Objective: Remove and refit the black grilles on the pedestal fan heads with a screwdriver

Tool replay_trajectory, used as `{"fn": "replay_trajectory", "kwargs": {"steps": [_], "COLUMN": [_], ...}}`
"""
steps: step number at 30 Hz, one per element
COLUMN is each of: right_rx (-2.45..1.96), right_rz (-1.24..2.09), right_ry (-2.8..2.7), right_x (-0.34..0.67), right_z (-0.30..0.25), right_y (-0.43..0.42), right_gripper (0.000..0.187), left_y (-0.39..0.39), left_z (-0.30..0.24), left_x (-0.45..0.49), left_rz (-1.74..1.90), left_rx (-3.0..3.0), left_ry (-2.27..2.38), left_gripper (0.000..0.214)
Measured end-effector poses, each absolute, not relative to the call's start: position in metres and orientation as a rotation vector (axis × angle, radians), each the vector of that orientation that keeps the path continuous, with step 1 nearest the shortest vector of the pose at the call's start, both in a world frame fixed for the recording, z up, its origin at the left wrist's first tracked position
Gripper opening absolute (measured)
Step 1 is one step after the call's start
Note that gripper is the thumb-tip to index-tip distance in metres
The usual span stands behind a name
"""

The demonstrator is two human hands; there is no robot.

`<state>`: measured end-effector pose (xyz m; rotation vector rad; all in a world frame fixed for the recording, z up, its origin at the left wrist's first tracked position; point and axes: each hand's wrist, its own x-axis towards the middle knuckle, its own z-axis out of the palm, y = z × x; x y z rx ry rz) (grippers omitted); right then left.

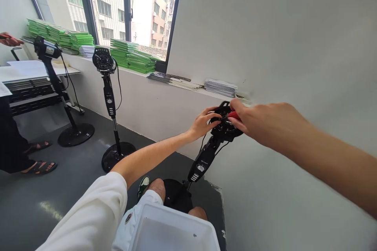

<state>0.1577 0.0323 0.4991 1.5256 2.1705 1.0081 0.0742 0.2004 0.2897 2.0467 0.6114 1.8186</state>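
A black stand fan motor head [225, 127] without blades tops a tilted black pole [203, 160] right in front of me. My left hand [203, 122] grips the left side of the head. My right hand [259, 123] is closed on a red-handled tool [234, 115], pressed onto the top of the head. The pole's round base [176, 198] sits on the floor between my knees.
Two more bladeless fan stands [107, 98] [53, 82] rise at the left. Another person's sandalled feet [41, 166] and hand [10, 40] show at the far left by a white table [32, 71]. Green stacks [129, 55] line the window sill. A white bin [173, 229] rests on my lap.
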Motion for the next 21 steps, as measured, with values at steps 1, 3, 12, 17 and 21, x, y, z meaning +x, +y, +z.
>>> {"fn": "replay_trajectory", "kwargs": {"steps": [1,3,12,17,21], "right_rx": [1.499,1.478,1.510,1.497,1.522], "right_rz": [1.048,1.078,1.102,0.915,1.129], "right_ry": [2.155,2.130,2.143,2.204,2.124], "right_x": [0.157,0.157,0.167,0.159,0.156], "right_z": [0.497,0.492,0.485,0.491,0.493], "right_y": [0.030,0.027,0.036,0.035,0.035], "right_gripper": [0.038,0.047,0.049,0.039,0.055], "left_y": [0.200,0.199,0.206,0.204,0.208], "left_z": [0.290,0.291,0.297,0.299,0.298], "left_x": [0.075,0.077,0.080,0.077,0.076], "left_rz": [1.827,1.844,1.803,1.817,1.814], "left_rx": [2.021,1.976,1.927,1.979,2.025], "left_ry": [0.629,0.648,0.650,0.688,0.692], "left_gripper": [0.016,0.016,0.008,0.018,0.015]}}
